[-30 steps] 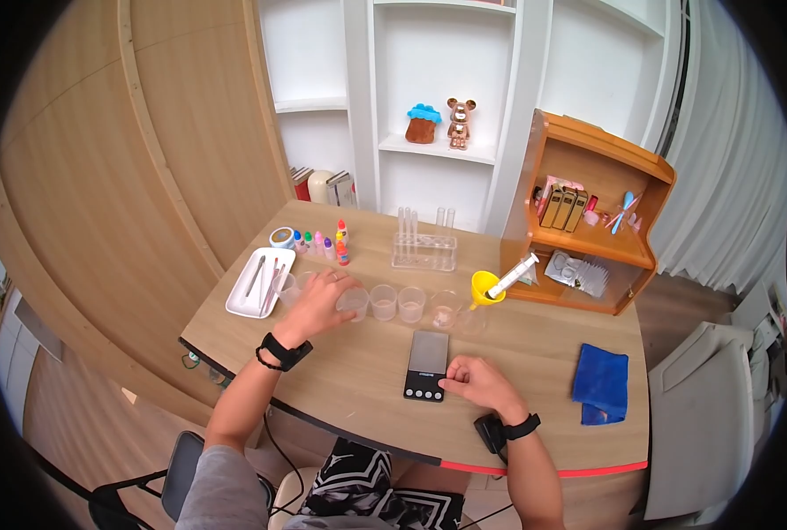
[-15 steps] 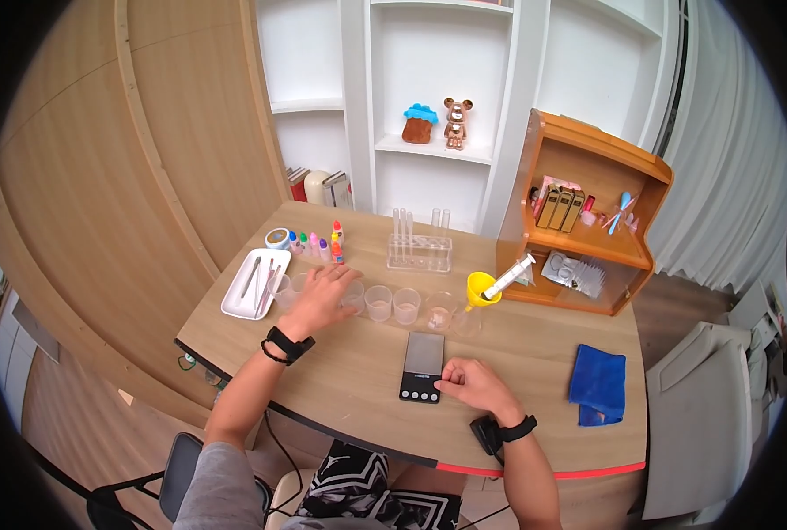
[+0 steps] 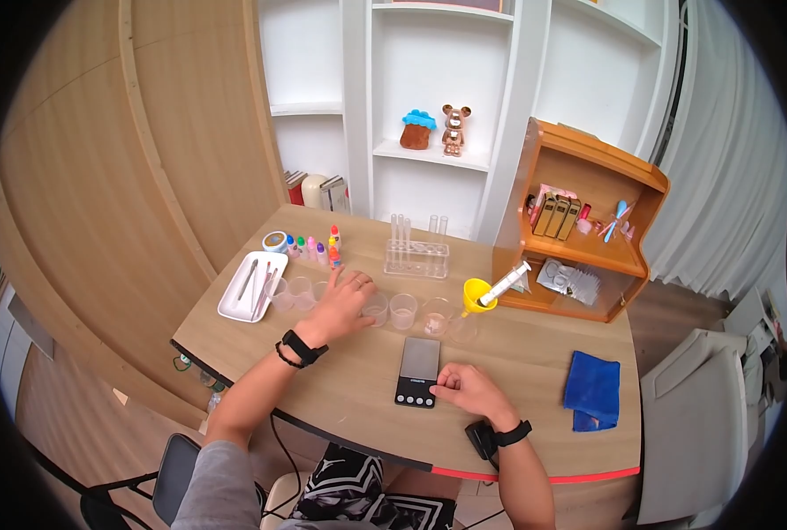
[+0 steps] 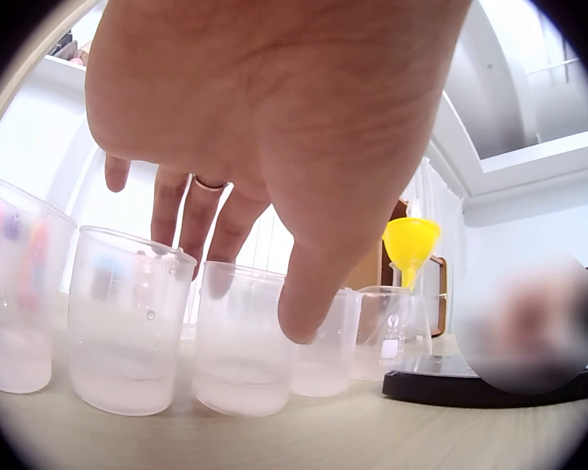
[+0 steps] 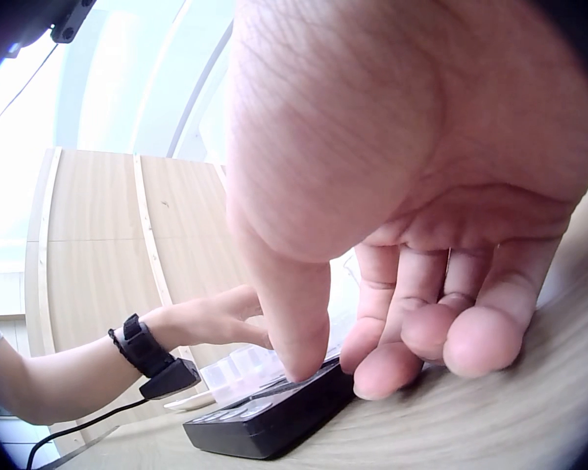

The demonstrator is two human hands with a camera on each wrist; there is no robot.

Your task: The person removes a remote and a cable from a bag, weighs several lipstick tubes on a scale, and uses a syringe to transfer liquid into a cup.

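Observation:
My left hand reaches over a row of clear plastic cups, fingers spread and pointing down. In the left wrist view its thumb hangs at the right of one cup, overlapping its rim, while the other fingers are behind the cups. Several cups hold a little clear liquid. By the right edge of a black digital scale rests my right hand, fingers loosely curled. Its thumb tip is right at the scale's edge in the right wrist view. The metal weighing plate bears nothing.
A white tray with slim tools and several small coloured bottles are at left. Behind the cups stands a test tube rack. A yellow funnel with a syringe, a wooden shelf and a blue cloth are at right.
My left hand has moved right along the row, uncovering a cup on its left and covering another. My right hand stays beside the scale. The head view has shifted slightly.

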